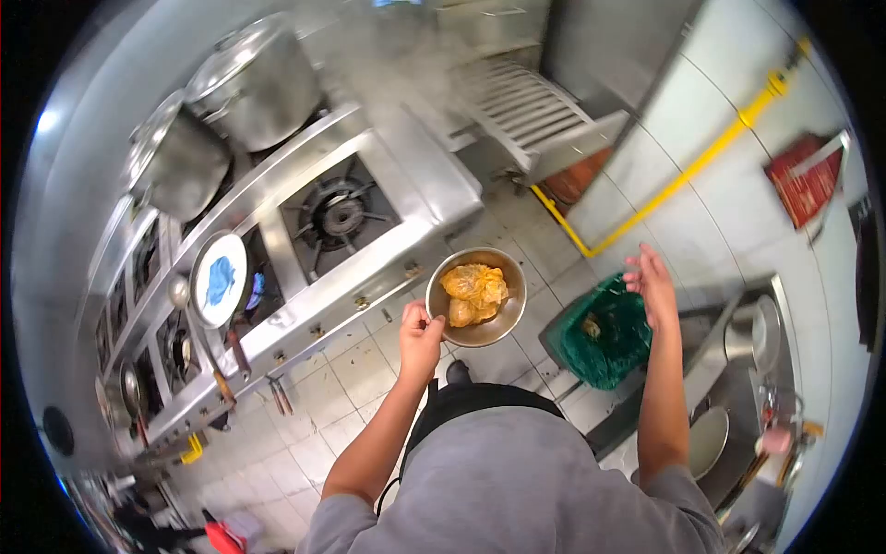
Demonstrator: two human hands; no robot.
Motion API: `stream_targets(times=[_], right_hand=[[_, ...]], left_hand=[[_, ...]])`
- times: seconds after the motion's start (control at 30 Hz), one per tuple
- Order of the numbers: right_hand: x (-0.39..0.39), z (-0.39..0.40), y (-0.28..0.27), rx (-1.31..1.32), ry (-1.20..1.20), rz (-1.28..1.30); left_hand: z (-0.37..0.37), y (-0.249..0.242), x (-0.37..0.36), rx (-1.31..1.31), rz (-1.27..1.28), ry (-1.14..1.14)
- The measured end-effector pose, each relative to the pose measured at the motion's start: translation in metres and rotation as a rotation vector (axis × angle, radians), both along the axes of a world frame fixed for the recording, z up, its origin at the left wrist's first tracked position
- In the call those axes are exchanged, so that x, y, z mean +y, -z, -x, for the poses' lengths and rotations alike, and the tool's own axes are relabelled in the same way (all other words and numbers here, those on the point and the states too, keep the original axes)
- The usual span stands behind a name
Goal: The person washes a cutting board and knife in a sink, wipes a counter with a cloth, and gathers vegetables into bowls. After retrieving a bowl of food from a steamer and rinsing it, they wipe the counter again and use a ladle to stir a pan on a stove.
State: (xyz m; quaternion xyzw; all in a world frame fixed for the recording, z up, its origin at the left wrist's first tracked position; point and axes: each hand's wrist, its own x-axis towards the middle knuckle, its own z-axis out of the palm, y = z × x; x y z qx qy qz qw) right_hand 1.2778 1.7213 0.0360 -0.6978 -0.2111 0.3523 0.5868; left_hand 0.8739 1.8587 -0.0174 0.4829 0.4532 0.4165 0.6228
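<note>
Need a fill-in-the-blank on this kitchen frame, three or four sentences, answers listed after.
1. The left hand holds a metal ____ by its rim.
2. The food inside it is ____ in colour.
3. The right hand is open above a bin lined with a ____ bag.
4. The pan on the stove has a ____ patch inside.

Missing words: bowl; yellow; green; blue

At the bottom of the frame is the person's grey shirt. It has short sleeves that stop above the elbows. The arms are bare below that. A black apron sits on the front of the shirt, near the middle. The left hand and right hand wear no gloves.
</note>
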Motion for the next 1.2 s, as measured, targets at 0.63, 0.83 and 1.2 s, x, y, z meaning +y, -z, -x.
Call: stream_targets(times=[0.63,0.83,1.2], right_hand=[[0.309,-0.137,0.057,0.405,-0.306,0.180],[0.472,-0.136,0.082,0.570,-0.461,-0.034],[0.692,-0.175,0.164,0.491,-0.508,0.003]], left_hand=[[0.038,0.001,0.038,-0.255,0.243,-0.934],[0.006,-0.007,0.027,-0.306,0.211,-1.083],[-0.004,-0.005,-0.074,-0.370,0.102,-1.555]])
